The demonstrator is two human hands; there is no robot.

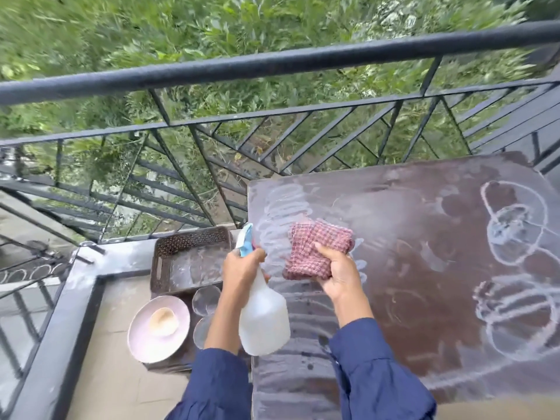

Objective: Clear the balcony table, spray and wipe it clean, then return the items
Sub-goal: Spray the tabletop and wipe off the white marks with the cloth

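Note:
The dark brown balcony table (424,268) is bare and streaked with whitish smears and ring marks. My left hand (242,268) grips the neck of a white spray bottle (263,322) with a blue trigger, held just over the table's left edge. My right hand (336,274) holds a folded red-and-white checked cloth (318,250) against the left part of the tabletop. Both arms wear dark blue sleeves.
On the floor left of the table sit a brown perforated tray (185,262), a pink plate (157,328) with a small bowl on it, and two clear glasses (206,298). A black metal railing (272,65) runs behind, with greenery beyond it.

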